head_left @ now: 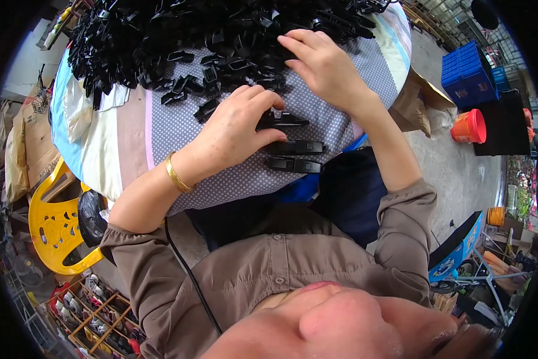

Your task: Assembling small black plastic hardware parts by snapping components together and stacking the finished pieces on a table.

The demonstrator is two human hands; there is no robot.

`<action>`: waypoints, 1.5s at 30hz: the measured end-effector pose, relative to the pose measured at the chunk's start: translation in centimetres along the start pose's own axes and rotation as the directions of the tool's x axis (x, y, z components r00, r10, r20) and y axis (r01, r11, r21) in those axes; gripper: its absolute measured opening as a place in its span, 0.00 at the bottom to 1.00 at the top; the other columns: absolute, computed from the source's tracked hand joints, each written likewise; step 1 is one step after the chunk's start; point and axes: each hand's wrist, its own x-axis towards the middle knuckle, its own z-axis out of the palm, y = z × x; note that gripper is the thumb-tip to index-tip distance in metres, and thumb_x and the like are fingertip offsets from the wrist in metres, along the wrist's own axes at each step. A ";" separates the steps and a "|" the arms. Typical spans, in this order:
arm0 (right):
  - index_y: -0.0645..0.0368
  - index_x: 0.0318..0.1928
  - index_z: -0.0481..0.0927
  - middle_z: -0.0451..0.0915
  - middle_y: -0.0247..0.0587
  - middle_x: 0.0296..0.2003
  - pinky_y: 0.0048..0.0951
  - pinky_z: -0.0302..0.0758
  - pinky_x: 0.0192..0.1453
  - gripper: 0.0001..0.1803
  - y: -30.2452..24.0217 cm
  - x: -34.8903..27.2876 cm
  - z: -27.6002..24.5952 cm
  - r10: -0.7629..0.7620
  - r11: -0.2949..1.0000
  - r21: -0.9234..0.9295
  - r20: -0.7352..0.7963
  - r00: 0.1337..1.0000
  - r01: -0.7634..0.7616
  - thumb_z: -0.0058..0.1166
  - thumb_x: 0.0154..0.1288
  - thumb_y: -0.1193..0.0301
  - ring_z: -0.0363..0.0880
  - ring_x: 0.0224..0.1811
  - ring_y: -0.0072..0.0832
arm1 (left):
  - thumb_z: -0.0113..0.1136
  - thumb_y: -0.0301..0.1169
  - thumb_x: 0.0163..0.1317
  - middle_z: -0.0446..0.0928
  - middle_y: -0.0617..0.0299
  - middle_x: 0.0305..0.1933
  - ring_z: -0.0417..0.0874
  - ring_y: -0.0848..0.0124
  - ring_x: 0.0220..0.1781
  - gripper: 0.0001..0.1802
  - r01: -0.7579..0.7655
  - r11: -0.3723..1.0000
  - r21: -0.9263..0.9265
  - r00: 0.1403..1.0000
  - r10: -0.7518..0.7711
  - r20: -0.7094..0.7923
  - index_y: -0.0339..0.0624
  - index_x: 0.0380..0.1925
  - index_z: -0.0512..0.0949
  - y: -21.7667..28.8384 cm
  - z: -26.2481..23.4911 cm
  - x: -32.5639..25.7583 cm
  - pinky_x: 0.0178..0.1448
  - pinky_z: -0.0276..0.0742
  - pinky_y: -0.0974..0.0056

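Observation:
My left hand (233,127) is curled round the left end of a black plastic piece (290,119), thumb and fingers on either side of it. Just nearer to me, two similar long black plastic pieces (296,164) lie side by side on the cloth. My right hand (326,69) hovers by the front right of a big heap of black plastic parts (221,36), its fingers stretched out and thumb apart, nothing seen between them. Several loose black parts (182,87) lie between the heap and my left hand. What the parts are for does not show.
A striped and dotted cloth (131,128) covers the round table. At left stand a yellow plastic chair (56,224) and a black plastic bag (92,216). To the right are a cardboard box (414,105), a red bucket (469,127) and a blue crate (467,75).

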 end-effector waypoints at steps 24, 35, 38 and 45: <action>0.62 0.39 0.79 0.79 0.43 0.32 0.33 0.77 0.36 0.16 -2.7 -1.9 -6.7 0.219 0.961 0.052 0.462 0.859 -0.272 0.65 0.57 0.64 0.81 0.33 0.38 | 0.48 0.27 0.67 0.81 0.53 0.29 0.82 0.62 0.26 0.15 0.540 0.771 -0.337 0.840 -0.522 0.152 0.34 0.51 0.78 0.9 -1.4 0.6 0.36 0.80 0.63; 0.62 0.39 0.83 0.79 0.43 0.34 0.31 0.75 0.42 0.15 -3.7 -2.4 -6.2 0.099 0.951 0.258 0.273 0.957 -0.172 0.68 0.50 0.71 0.79 0.38 0.38 | 0.70 0.31 0.50 0.75 0.57 0.37 0.77 0.59 0.44 0.12 0.045 0.987 0.152 0.998 -0.038 -0.045 0.40 0.34 0.82 0.0 0.3 0.0 0.51 0.75 0.59; 0.62 0.38 0.84 0.78 0.42 0.35 0.31 0.75 0.42 0.14 -4.2 -2.8 -5.1 0.086 0.939 0.297 0.280 0.956 -0.172 0.68 0.50 0.71 0.78 0.38 0.38 | 0.70 0.28 0.51 0.76 0.55 0.35 0.77 0.57 0.39 0.11 -0.025 0.992 0.125 0.995 0.036 -0.088 0.37 0.34 0.81 -0.7 0.4 0.0 0.44 0.75 0.58; 0.61 0.33 0.84 0.76 0.38 0.31 0.33 0.74 0.39 0.12 -4.8 -2.9 -6.8 0.055 0.990 0.099 0.350 0.935 -0.095 0.67 0.47 0.71 0.77 0.35 0.36 | 0.70 0.27 0.50 0.78 0.55 0.33 0.77 0.61 0.37 0.10 0.098 0.993 0.070 0.994 -0.100 0.034 0.35 0.32 0.82 0.1 -1.2 -0.2 0.40 0.74 0.61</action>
